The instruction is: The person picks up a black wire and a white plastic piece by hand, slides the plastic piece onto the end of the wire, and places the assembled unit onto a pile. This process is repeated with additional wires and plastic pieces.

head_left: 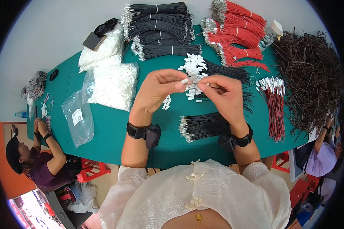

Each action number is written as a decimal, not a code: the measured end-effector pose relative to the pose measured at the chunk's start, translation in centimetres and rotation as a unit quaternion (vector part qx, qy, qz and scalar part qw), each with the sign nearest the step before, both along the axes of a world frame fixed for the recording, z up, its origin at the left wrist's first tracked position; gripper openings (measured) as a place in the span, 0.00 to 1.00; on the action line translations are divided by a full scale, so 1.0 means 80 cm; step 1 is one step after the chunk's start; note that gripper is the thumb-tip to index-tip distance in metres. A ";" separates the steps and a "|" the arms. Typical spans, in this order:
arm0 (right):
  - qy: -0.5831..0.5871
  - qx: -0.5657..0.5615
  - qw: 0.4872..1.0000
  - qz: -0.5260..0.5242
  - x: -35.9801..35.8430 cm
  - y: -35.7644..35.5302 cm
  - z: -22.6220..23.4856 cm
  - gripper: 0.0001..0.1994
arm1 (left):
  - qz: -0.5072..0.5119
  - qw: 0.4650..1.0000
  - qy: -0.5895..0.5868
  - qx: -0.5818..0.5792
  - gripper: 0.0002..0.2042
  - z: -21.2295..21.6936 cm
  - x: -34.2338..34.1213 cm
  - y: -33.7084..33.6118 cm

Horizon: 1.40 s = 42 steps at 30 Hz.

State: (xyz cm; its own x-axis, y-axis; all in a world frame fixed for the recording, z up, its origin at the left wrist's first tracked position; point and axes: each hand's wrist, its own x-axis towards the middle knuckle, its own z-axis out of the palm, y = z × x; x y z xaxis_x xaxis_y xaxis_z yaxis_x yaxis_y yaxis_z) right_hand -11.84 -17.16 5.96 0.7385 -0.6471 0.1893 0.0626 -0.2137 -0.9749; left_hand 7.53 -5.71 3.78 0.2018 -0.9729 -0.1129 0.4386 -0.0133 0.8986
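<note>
Between the thumb and forefinger of my left hand (156, 89) is a small white plastic connector housing (184, 81). My right hand (226, 91) faces it a short way off, thumb and forefinger pinched; what they hold is too small to make out. Below and behind the fingertips lies a pile of black wires with white housings (195, 63) on their ends. A few loose white housings (166, 102) rest beside my left hand. Under my right wrist is a bundle of black wires (202, 125) with bare metal terminals at its left end.
Bags of white housings (114, 86) and an emptier clear bag (78, 120) lie left on the green table (164, 149). Tied black bundles (160, 26) and red bundles (240, 30) are stacked at the back. Red wires with housings (275, 110) and a dark tangled heap (309, 72) lie right. People sit at both sides.
</note>
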 end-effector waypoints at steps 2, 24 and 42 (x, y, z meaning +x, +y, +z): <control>-0.023 -0.042 0.998 -0.027 0.002 0.002 0.008 0.04 | 0.009 0.997 0.079 -0.025 0.12 -0.005 0.002 0.000; -0.050 -0.251 0.962 -0.093 -0.005 0.004 0.024 0.07 | -0.020 0.974 0.206 -0.091 0.13 0.000 -0.014 -0.001; -0.077 -0.331 0.933 -0.117 0.000 0.006 0.018 0.09 | 0.164 0.980 0.084 -0.074 0.06 0.008 -0.042 -0.005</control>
